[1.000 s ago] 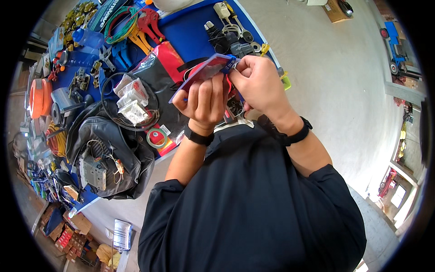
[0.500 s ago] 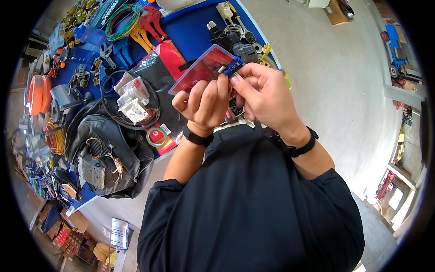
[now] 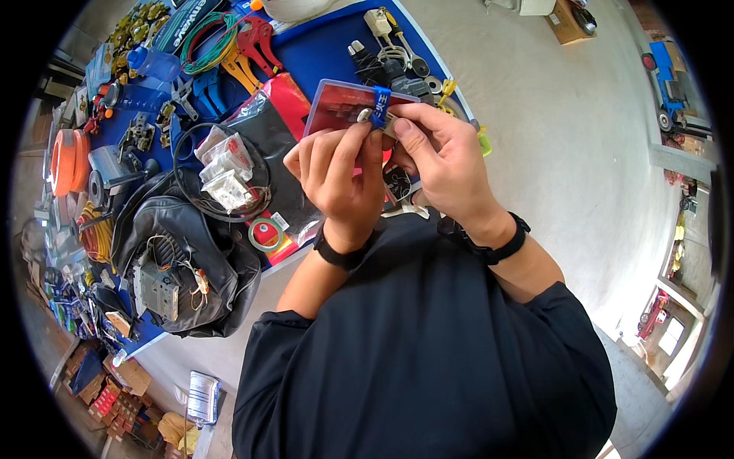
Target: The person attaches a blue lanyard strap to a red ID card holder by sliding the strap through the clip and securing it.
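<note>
Both hands come together over the front edge of the blue table, raised in front of my chest. Between them is a flat, clear plastic badge holder (image 3: 330,105) with a red face, tilted away from me. A short blue strap (image 3: 380,105) with pale lettering crosses its edge, next to a small metal clip (image 3: 365,115). My left hand (image 3: 336,172) is closed, fingers curled and fingertips pinching by the clip. My right hand (image 3: 443,153) is closed too, thumb and forefinger pinching at the strap's end; the exact grip there is partly hidden.
A black bag (image 3: 183,245) with a grey circuit module (image 3: 157,289) on it lies to the left. Nearby are a coiled black cable (image 3: 180,172), small plastic packets (image 3: 228,180) and green tape (image 3: 265,235). Red pipe cutters (image 3: 258,44) and a black plug (image 3: 367,65) lie farther back.
The badge holder has turned flatter and shifted slightly right. The blue strap has swung from slanted to nearly upright. My left hand has moved a little right and its fingers have rotated upward.
</note>
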`<state>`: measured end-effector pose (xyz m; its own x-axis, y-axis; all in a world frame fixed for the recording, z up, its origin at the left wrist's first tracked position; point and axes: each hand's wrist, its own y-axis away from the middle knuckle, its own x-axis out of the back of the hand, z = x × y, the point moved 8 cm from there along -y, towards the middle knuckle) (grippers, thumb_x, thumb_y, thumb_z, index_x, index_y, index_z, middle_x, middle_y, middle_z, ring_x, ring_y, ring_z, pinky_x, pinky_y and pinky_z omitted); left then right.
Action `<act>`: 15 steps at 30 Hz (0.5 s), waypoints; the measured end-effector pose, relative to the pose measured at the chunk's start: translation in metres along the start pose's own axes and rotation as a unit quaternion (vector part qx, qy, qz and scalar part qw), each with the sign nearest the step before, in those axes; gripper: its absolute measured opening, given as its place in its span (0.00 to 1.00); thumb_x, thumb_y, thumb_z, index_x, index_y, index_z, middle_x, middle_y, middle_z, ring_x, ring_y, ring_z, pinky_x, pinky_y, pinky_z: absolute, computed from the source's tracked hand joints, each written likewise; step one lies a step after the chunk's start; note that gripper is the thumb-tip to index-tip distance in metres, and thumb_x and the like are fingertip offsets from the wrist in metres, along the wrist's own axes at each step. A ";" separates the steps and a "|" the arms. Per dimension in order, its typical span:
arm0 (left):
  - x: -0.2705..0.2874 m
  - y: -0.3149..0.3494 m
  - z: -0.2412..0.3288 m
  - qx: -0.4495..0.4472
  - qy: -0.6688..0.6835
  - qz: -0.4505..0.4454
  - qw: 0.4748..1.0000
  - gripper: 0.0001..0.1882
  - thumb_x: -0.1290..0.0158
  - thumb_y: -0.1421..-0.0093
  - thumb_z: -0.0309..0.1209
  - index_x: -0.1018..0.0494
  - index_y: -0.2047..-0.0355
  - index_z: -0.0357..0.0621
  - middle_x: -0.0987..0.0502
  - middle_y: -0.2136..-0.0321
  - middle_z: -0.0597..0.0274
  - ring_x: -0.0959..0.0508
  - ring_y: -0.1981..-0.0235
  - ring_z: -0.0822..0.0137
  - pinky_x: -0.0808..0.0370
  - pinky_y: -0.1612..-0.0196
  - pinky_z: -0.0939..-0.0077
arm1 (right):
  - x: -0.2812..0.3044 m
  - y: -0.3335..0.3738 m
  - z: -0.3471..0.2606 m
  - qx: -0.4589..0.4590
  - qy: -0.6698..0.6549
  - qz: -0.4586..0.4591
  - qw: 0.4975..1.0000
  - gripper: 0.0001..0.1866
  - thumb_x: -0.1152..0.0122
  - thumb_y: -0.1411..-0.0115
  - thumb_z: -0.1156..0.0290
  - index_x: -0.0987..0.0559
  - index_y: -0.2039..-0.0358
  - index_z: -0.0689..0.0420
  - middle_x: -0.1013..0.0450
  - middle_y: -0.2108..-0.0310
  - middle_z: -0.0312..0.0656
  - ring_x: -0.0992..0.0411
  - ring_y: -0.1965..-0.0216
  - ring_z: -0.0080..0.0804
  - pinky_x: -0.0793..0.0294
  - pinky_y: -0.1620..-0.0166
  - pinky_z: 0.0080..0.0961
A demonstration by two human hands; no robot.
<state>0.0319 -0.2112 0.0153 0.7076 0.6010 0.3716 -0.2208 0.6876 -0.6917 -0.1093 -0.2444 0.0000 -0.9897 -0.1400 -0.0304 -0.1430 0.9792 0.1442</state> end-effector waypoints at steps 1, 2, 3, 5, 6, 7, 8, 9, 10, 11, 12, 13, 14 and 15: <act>-0.001 0.001 -0.002 0.026 0.025 0.004 0.999 0.10 0.33 0.47 0.24 0.19 0.64 0.41 0.21 0.71 0.64 0.23 0.69 0.64 0.34 0.57 0.70 | 0.001 0.001 -0.005 0.009 0.030 0.003 0.999 0.10 0.43 0.30 0.73 0.20 0.57 0.67 0.23 0.73 0.38 0.31 0.76 0.17 0.32 0.72 0.19; -0.001 0.002 -0.006 0.051 0.050 0.008 0.997 0.10 0.33 0.47 0.24 0.18 0.64 0.43 0.21 0.71 0.65 0.23 0.70 0.65 0.36 0.58 0.71 | 0.002 0.001 -0.008 0.017 0.060 0.005 0.998 0.10 0.42 0.30 0.73 0.20 0.57 0.68 0.22 0.73 0.40 0.30 0.76 0.19 0.30 0.72 0.20; 0.000 0.000 -0.004 0.042 0.059 0.013 0.997 0.11 0.32 0.49 0.22 0.18 0.65 0.42 0.21 0.72 0.64 0.24 0.71 0.65 0.36 0.59 0.73 | 0.003 0.002 -0.016 0.073 0.094 0.010 0.993 0.10 0.42 0.31 0.73 0.20 0.58 0.68 0.22 0.73 0.43 0.28 0.76 0.24 0.29 0.71 0.22; 0.005 -0.005 0.000 0.045 0.067 0.009 0.997 0.10 0.32 0.49 0.22 0.18 0.66 0.42 0.21 0.73 0.65 0.23 0.71 0.66 0.36 0.59 0.73 | 0.003 0.003 -0.032 0.182 0.161 0.020 0.970 0.09 0.40 0.33 0.74 0.20 0.59 0.68 0.22 0.73 0.48 0.26 0.76 0.32 0.27 0.70 0.25; 0.007 -0.006 0.002 0.047 0.072 0.007 0.996 0.10 0.32 0.50 0.22 0.18 0.66 0.42 0.21 0.73 0.65 0.23 0.71 0.66 0.36 0.59 0.73 | 0.002 0.005 -0.036 0.203 0.180 0.023 0.962 0.09 0.40 0.33 0.74 0.20 0.59 0.68 0.22 0.72 0.50 0.25 0.75 0.37 0.26 0.69 0.27; 0.006 -0.005 0.000 0.077 0.081 0.002 0.994 0.10 0.31 0.51 0.21 0.18 0.67 0.41 0.21 0.73 0.65 0.23 0.71 0.66 0.36 0.59 0.74 | 0.001 0.006 -0.041 0.223 0.198 0.025 0.954 0.09 0.40 0.34 0.75 0.20 0.59 0.68 0.21 0.71 0.52 0.24 0.74 0.41 0.25 0.68 0.28; 0.007 -0.006 0.003 0.070 0.078 0.005 0.995 0.10 0.32 0.51 0.21 0.18 0.67 0.41 0.21 0.73 0.65 0.23 0.71 0.66 0.36 0.59 0.74 | -0.002 0.007 -0.047 0.244 0.216 0.028 0.945 0.09 0.39 0.35 0.75 0.20 0.59 0.68 0.21 0.71 0.54 0.24 0.74 0.45 0.25 0.68 0.29; 0.007 -0.006 0.005 0.062 0.074 0.009 0.995 0.10 0.32 0.51 0.21 0.17 0.67 0.42 0.21 0.73 0.65 0.23 0.71 0.66 0.36 0.59 0.74 | -0.002 0.006 -0.046 0.210 0.203 0.020 0.956 0.09 0.38 0.35 0.75 0.20 0.58 0.68 0.21 0.71 0.52 0.24 0.73 0.41 0.25 0.68 0.28; 0.008 -0.006 0.007 0.055 0.070 0.012 0.996 0.10 0.32 0.51 0.20 0.17 0.67 0.42 0.21 0.74 0.65 0.23 0.71 0.66 0.36 0.59 0.73 | -0.003 0.006 -0.045 0.175 0.189 0.013 0.966 0.09 0.38 0.35 0.74 0.20 0.58 0.68 0.21 0.71 0.51 0.24 0.73 0.37 0.25 0.68 0.27; 0.008 -0.007 0.007 0.050 0.069 0.014 0.996 0.11 0.32 0.51 0.20 0.17 0.66 0.42 0.21 0.73 0.65 0.23 0.71 0.66 0.36 0.58 0.73 | -0.003 0.005 -0.043 0.143 0.176 0.005 0.974 0.10 0.37 0.35 0.74 0.20 0.58 0.68 0.20 0.71 0.49 0.24 0.73 0.33 0.25 0.68 0.26; 0.008 -0.008 0.007 0.044 0.067 0.015 0.997 0.11 0.32 0.52 0.20 0.17 0.66 0.42 0.21 0.73 0.65 0.23 0.70 0.66 0.36 0.58 0.73 | -0.002 0.004 -0.039 0.116 0.143 0.005 0.983 0.10 0.37 0.35 0.73 0.20 0.58 0.68 0.20 0.71 0.48 0.25 0.73 0.29 0.25 0.68 0.25; 0.008 -0.009 0.008 0.039 0.065 0.016 0.997 0.12 0.32 0.52 0.20 0.17 0.66 0.42 0.22 0.73 0.65 0.23 0.70 0.66 0.36 0.58 0.73 | -0.001 0.004 -0.034 0.088 0.110 0.006 0.990 0.10 0.36 0.35 0.73 0.20 0.59 0.68 0.20 0.71 0.46 0.25 0.72 0.25 0.26 0.68 0.23; 0.009 -0.010 0.010 0.031 0.063 0.019 0.997 0.12 0.32 0.52 0.20 0.17 0.66 0.42 0.21 0.73 0.65 0.23 0.70 0.65 0.36 0.57 0.73 | -0.001 0.004 -0.030 0.060 0.076 0.005 0.995 0.10 0.36 0.35 0.73 0.20 0.59 0.68 0.20 0.71 0.44 0.26 0.72 0.21 0.26 0.68 0.22; 0.010 -0.011 0.012 0.022 0.061 0.023 0.998 0.12 0.32 0.52 0.20 0.17 0.66 0.43 0.21 0.73 0.66 0.23 0.70 0.65 0.36 0.57 0.73 | -0.001 0.004 -0.029 0.038 0.057 0.004 0.998 0.11 0.34 0.35 0.72 0.19 0.58 0.68 0.21 0.72 0.40 0.30 0.71 0.14 0.27 0.68 0.18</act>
<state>0.0333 -0.2081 0.0339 0.7721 0.5799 0.2598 -0.2825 0.6795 -0.6772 -0.1088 -0.2446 0.0297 -0.9862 -0.1431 0.0828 -0.1377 0.9881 0.0680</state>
